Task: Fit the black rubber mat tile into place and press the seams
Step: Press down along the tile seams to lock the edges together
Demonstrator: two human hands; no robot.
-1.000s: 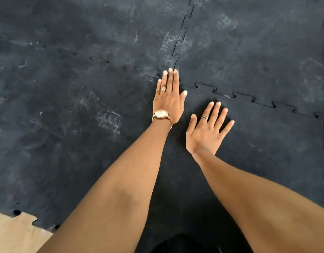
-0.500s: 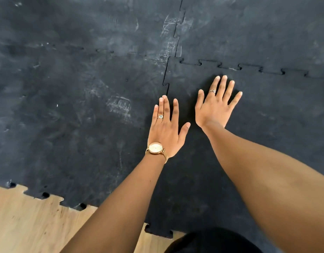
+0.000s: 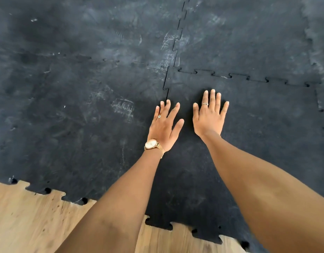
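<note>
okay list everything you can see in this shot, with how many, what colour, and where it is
Mat tiles: at least four joined pieces, black with pale scuffs, covering most of the floor.
Seams: toothed joints, one running up from the left fingertips, one running right across the far side.
Floor: wood, light brown, bare at the near left edge.
Watch: one, gold with pale face, on the left wrist.
Rings: two, one on each hand.
Left hand: flat on the mat, fingers spread, over the upright seam.
Right hand: flat on the near right tile.
</note>
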